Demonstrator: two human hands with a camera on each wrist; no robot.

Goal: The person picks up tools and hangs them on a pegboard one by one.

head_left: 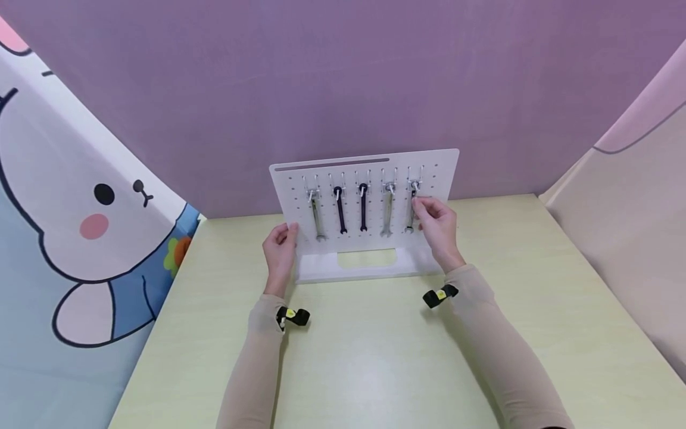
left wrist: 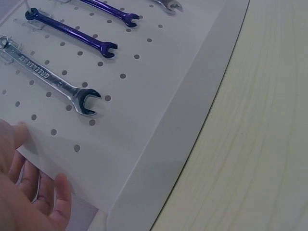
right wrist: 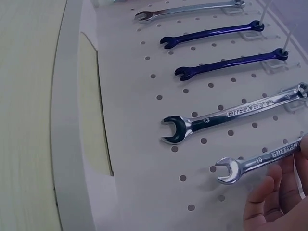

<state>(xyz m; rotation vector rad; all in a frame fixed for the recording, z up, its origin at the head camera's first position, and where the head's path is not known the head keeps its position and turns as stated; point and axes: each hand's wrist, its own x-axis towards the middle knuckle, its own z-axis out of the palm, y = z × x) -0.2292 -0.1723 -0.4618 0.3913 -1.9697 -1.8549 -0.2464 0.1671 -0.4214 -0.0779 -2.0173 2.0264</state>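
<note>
A white pegboard stands upright on its base, with several combination wrenches hanging in a row from hooks. My right hand pinches the shank of the rightmost silver wrench, marked 10, whose ring end is still at its hook in the head view. Beside it hangs a larger silver wrench marked 13. Two dark blue wrenches occupy the middle. At the board's left edge my left hand holds on, thumb on the front face and fingers behind, close to the leftmost silver wrench.
The board rests on a pale wooden table, near the purple backdrop behind it. A cutout runs through its base. A cartoon-printed cloth hangs at left. Black straps with small devices circle both wrists.
</note>
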